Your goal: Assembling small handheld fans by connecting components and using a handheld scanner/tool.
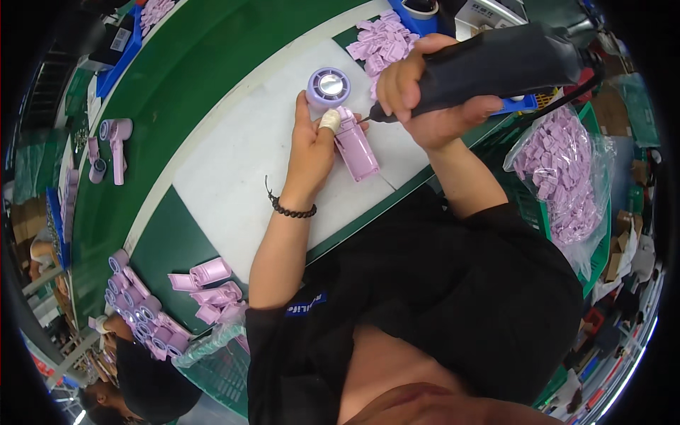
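Observation:
My left hand [312, 152] is closed around a small handheld fan with a pink handle [358, 157] and a round lilac head [329, 88]. A white cover wraps the thumb, which presses near the fan's neck. From the right, my right hand [425, 106] grips a black electric screwdriver [503, 67], held slanting down to the left. Its thin bit reaches the upper part of the handle, just beside my left thumb; whether it touches a screw is too small to tell. The fan lies over a white mat [241, 156].
Small pink parts [382, 42] are heaped beyond the mat. A bag of pink parts [556, 170] sits in a green crate [602, 248] at right. Pink shells [212, 283] and stacked fans [134, 304] lie lower left. More fans [117, 145] rest on the green belt [166, 92]. A co-worker [149, 375] is lower left.

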A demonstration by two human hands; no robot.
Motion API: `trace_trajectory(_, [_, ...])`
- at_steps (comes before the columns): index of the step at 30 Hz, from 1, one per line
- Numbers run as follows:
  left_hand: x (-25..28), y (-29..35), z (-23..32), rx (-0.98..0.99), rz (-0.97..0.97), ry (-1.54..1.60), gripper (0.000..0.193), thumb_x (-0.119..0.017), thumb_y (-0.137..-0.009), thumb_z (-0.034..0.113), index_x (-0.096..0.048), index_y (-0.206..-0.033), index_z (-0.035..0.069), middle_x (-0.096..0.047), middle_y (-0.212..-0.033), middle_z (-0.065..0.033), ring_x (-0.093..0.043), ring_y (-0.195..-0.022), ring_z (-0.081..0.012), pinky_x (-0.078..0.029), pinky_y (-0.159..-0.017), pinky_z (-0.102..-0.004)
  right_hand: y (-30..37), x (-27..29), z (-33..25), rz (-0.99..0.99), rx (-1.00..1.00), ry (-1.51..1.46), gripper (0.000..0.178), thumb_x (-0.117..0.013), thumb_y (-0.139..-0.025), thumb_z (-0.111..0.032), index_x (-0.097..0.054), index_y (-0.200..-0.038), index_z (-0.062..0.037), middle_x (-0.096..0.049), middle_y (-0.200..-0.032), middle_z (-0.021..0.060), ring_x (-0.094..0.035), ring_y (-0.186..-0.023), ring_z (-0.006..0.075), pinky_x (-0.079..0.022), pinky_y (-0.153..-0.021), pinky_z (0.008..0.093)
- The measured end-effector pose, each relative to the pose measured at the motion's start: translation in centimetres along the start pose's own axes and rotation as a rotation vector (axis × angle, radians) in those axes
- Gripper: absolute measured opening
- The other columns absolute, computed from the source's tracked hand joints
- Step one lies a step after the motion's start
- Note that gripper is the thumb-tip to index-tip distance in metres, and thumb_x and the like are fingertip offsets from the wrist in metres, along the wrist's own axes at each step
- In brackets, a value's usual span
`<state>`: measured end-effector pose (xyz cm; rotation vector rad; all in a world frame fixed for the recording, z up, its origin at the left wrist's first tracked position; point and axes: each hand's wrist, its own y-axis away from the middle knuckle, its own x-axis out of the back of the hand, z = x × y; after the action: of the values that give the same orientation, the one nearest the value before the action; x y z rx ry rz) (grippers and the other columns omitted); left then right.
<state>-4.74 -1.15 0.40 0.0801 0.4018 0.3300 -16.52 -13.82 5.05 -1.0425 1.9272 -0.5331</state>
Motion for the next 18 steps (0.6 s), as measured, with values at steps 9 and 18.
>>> trace_trajectory(9, [-0.2,-0.1,-0.1,-0.003,0.038,-0.048,0.063,-0.038,-0.101,0.002,0.000,-0.152,0.001,-0.063,-0.110,-0.0236,-0.070,-0.097,-0.0283,-0.058,-0.079,-0.0293,0.6,-0.3,1.6,0.056,-0.088,0.108,0.098,-0.039,-0.076,-0.090,-0.047,-0.131,-0.0084,-0.054,-0.066,-0.0023,-0.047,-0.047,0.0072,-0.037,-0.046,0.0237])
trace_trajectory(18, [0.4,0.1,-0.5,0.014,0.095,-0.263,0.062,-0.038,-0.100,0.002,-0.006,-0.153,0.000,-0.060,-0.115,-0.0238,-0.068,-0.097,-0.0242,-0.056,-0.079,-0.0260,1.4,-0.9,2.8,-0.040,-0.202,0.174,0.088,-0.053,-0.076,-0.083,-0.049,-0.123,-0.0089,-0.055,-0.067,-0.0004,-0.048,-0.048,0.0082,-0.038,-0.047,0.0236])
